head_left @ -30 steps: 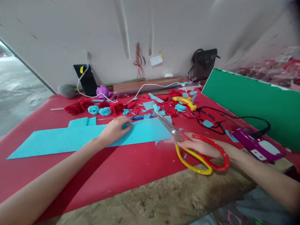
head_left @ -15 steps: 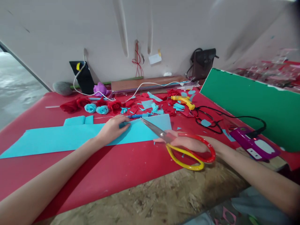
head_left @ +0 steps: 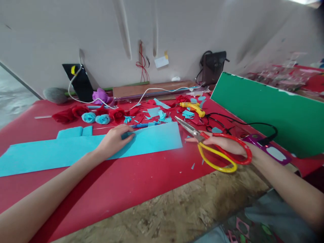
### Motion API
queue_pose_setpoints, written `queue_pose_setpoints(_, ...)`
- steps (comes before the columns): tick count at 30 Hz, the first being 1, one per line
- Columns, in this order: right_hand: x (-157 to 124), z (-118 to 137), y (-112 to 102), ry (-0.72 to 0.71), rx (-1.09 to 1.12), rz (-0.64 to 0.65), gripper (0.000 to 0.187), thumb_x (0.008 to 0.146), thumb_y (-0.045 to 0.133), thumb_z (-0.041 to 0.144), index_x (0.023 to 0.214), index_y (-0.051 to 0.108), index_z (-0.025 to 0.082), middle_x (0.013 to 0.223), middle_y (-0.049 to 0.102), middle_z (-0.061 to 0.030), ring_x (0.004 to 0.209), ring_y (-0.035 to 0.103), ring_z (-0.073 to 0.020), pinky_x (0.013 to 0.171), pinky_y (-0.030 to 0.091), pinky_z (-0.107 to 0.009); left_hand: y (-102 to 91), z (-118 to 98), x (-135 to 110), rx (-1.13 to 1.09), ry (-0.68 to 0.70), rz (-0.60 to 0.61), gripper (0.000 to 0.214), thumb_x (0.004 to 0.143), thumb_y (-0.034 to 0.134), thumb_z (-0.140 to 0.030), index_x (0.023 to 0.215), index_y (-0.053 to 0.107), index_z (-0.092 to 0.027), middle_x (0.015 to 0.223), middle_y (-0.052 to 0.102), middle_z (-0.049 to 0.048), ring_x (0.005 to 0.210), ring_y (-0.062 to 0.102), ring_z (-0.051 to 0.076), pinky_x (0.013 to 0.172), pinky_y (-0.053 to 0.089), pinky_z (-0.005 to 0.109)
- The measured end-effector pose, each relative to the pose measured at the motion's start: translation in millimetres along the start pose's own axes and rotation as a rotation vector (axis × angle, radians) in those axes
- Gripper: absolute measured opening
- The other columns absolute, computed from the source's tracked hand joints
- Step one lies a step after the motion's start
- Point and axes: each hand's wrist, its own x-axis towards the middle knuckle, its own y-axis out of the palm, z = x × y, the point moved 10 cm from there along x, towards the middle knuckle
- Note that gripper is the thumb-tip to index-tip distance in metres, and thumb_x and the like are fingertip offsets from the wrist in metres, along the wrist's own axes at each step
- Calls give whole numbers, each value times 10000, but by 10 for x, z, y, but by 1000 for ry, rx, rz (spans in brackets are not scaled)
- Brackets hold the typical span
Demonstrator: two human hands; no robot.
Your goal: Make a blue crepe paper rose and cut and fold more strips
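Note:
My left hand [head_left: 116,140] rests on a long strip of light-blue crepe paper [head_left: 157,137], its thumb apart from the curved fingers. By its fingertips, along the strip's upper edge, lies a blue pen [head_left: 141,125]. Off the strip's right end, my right hand [head_left: 225,143] is closed on a pair of scissors [head_left: 189,128] with one red and one yellow handle loop. The blades are together and point up and left, away from the paper. Behind my left wrist sits a folded piece of blue crepe paper [head_left: 70,132].
Red paper roses [head_left: 64,115] and blue paper roses [head_left: 88,117] lie at the back left. Paper scraps [head_left: 153,112] are scattered behind the strip, near a yellow glue gun [head_left: 193,108]. Its black cord runs to a purple power socket [head_left: 273,152]. A green board [head_left: 265,113] stands at right.
My right hand has moved the scissors right, away from the strip and clear of its end. My left hand stays on the paper. The whole view has shifted slightly.

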Motion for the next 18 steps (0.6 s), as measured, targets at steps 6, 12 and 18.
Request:
queue_pose_setpoints(6, 127, -18, -256, -34, 120, -58, 361, 785, 394, 306, 1018, 622, 154, 1156, 618, -82, 1112, 518, -225, 1064, 255, -395, -4, 17, 0, 5, -26, -1, 258, 836, 443, -388, 839, 578, -168, 905, 642, 64, 840, 604, 202, 772, 448, 289)
queue_pose_setpoints(12, -307, -171, 320, 34, 411, 422, 458, 801, 320, 300, 1078, 613, 83, 1108, 632, -145, 940, 607, -198, 856, 448, -305, 7, 35, 0, 7, -25, 3, 254, 835, 434, -392, 832, 571, -178, 906, 641, 59, 844, 602, 206, 771, 451, 297)
queue_pose_setpoints(18, -176, -221, 279, 55, 549, 323, 436, 723, 383, 270, 1060, 624, 135, 1212, 586, -86, 1169, 494, -237, 1047, 307, -352, 6, 44, -6, 10, -27, -1, 241, 836, 440, -395, 839, 568, -190, 906, 643, 53, 842, 602, 201, 781, 455, 301)
